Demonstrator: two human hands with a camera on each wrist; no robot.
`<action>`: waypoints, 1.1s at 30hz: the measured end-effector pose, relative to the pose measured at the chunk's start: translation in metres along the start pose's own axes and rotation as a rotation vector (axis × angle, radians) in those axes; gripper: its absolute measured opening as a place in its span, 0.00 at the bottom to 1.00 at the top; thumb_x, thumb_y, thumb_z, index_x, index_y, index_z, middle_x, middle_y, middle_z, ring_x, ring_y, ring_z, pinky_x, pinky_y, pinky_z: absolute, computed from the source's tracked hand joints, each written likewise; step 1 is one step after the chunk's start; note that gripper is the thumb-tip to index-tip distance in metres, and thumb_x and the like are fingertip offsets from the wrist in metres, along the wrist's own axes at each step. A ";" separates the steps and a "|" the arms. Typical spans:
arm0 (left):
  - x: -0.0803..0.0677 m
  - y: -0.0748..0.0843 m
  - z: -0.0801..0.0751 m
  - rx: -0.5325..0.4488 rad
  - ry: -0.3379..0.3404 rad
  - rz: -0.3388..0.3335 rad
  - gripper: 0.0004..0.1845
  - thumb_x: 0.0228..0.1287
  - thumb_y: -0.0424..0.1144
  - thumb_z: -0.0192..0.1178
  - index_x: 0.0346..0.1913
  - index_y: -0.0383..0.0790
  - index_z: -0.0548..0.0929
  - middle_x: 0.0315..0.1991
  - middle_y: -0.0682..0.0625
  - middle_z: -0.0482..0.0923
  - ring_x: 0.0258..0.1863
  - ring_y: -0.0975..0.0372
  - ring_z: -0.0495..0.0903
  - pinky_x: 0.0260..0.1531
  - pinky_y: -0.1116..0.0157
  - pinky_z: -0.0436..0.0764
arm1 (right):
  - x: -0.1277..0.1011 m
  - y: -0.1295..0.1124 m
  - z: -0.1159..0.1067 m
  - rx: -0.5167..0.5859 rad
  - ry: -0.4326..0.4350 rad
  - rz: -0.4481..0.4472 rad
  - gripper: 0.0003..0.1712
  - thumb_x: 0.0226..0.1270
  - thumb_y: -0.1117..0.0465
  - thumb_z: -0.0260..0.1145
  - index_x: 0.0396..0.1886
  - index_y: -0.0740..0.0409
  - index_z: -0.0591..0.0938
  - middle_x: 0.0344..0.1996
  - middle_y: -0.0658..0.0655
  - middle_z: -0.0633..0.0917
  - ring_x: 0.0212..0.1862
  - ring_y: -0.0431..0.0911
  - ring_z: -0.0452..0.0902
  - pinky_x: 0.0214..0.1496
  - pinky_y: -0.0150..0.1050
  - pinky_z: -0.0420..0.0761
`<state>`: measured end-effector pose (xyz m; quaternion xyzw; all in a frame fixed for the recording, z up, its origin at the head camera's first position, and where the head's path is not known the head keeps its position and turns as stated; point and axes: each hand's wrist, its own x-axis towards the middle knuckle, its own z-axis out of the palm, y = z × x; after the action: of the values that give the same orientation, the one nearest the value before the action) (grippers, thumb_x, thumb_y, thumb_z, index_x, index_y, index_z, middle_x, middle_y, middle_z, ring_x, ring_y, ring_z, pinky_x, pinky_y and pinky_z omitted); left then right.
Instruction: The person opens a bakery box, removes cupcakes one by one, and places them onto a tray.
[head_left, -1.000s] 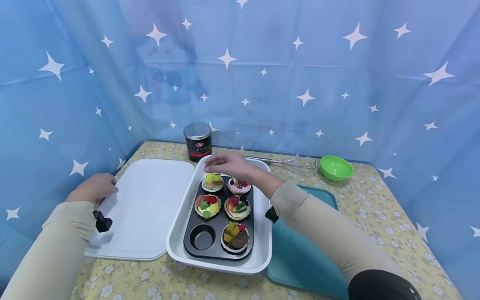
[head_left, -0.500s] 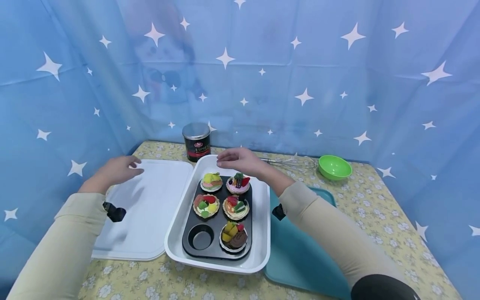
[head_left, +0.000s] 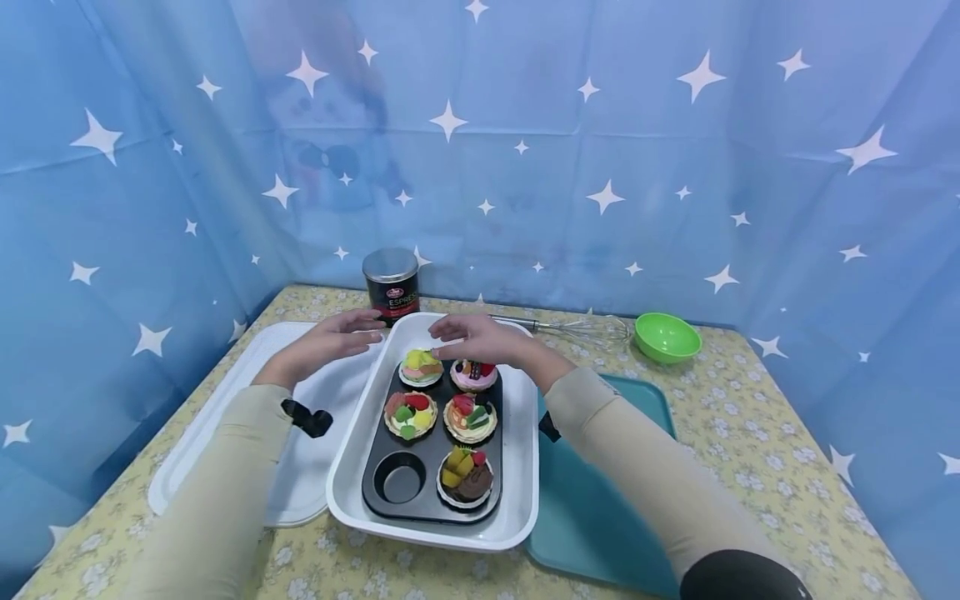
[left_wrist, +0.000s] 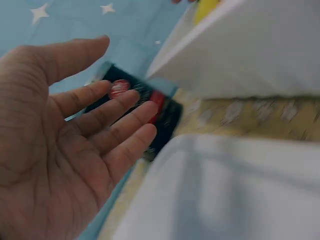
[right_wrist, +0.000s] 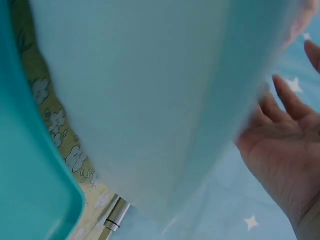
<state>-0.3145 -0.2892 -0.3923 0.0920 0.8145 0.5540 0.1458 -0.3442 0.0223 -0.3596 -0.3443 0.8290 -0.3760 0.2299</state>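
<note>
A black muffin tin (head_left: pixel 408 487) with several decorated toy cupcakes (head_left: pixel 468 417) sits inside a white container (head_left: pixel 352 454). One front-left cup is bare. My right hand (head_left: pixel 480 337) hovers flat over the far cupcakes, fingers straight; in the right wrist view the right hand (right_wrist: pixel 287 155) is open beside the container's wall. My left hand (head_left: pixel 333 342) hangs over the container's far left corner, above the white lid (head_left: pixel 217 425), holding nothing. In the left wrist view the left hand (left_wrist: pixel 70 150) shows an open palm near the dark can (left_wrist: pixel 145 107).
A dark espresso can (head_left: pixel 392 283) stands behind the container. A wire whisk (head_left: pixel 577 327) and a green bowl (head_left: pixel 667 336) lie at the back right. A teal tray (head_left: pixel 600 508) lies under the container's right side. Blue star curtains enclose the flowered table (head_left: pixel 750 433).
My left hand has moved right from the lid's left edge across to the container's far left corner. My right hand stays over the far cupcakes, shifted only slightly.
</note>
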 end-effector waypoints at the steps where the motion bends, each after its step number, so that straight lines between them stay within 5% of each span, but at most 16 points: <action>1: 0.004 -0.001 0.004 -0.021 -0.008 -0.006 0.37 0.74 0.43 0.59 0.79 0.42 0.55 0.76 0.39 0.59 0.73 0.46 0.62 0.69 0.45 0.65 | 0.002 0.000 0.002 -0.045 -0.021 -0.004 0.32 0.72 0.46 0.65 0.71 0.48 0.72 0.69 0.54 0.74 0.71 0.47 0.68 0.68 0.45 0.71; 9: 0.017 -0.013 0.023 -0.189 -0.044 -0.050 0.38 0.75 0.38 0.56 0.81 0.47 0.50 0.80 0.43 0.49 0.76 0.47 0.55 0.73 0.44 0.54 | 0.013 -0.001 0.027 -0.378 -0.094 -0.044 0.46 0.66 0.39 0.68 0.77 0.52 0.64 0.71 0.52 0.71 0.69 0.46 0.68 0.68 0.44 0.71; 12: 0.017 -0.019 0.025 -0.274 -0.041 -0.043 0.37 0.76 0.35 0.54 0.81 0.48 0.50 0.80 0.45 0.49 0.76 0.48 0.57 0.72 0.46 0.60 | 0.014 -0.002 0.031 -0.445 -0.090 -0.011 0.49 0.64 0.38 0.69 0.78 0.51 0.62 0.71 0.52 0.71 0.68 0.45 0.69 0.68 0.43 0.72; 17: 0.019 -0.030 0.029 -0.403 -0.042 -0.014 0.36 0.76 0.31 0.50 0.81 0.49 0.52 0.80 0.45 0.50 0.75 0.48 0.59 0.63 0.56 0.74 | 0.015 0.001 0.031 -0.500 -0.091 0.020 0.48 0.65 0.38 0.68 0.78 0.52 0.61 0.69 0.53 0.73 0.66 0.45 0.71 0.66 0.43 0.73; 25: 0.017 -0.039 0.036 -0.457 -0.046 0.018 0.35 0.78 0.34 0.48 0.82 0.53 0.51 0.81 0.48 0.48 0.77 0.52 0.54 0.68 0.58 0.68 | 0.019 0.004 0.034 -0.604 -0.067 0.016 0.43 0.65 0.37 0.68 0.73 0.50 0.68 0.59 0.49 0.79 0.55 0.40 0.77 0.58 0.41 0.78; 33: 0.020 -0.042 0.037 -0.483 -0.074 0.075 0.35 0.79 0.33 0.47 0.82 0.51 0.50 0.81 0.47 0.46 0.78 0.50 0.51 0.58 0.69 0.76 | 0.020 0.002 0.034 -0.636 -0.012 0.013 0.37 0.64 0.36 0.68 0.66 0.49 0.73 0.43 0.44 0.81 0.40 0.38 0.77 0.43 0.37 0.77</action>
<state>-0.3201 -0.2662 -0.4469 0.1048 0.6484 0.7340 0.1725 -0.3370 -0.0075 -0.3846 -0.3959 0.9058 -0.0945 0.1179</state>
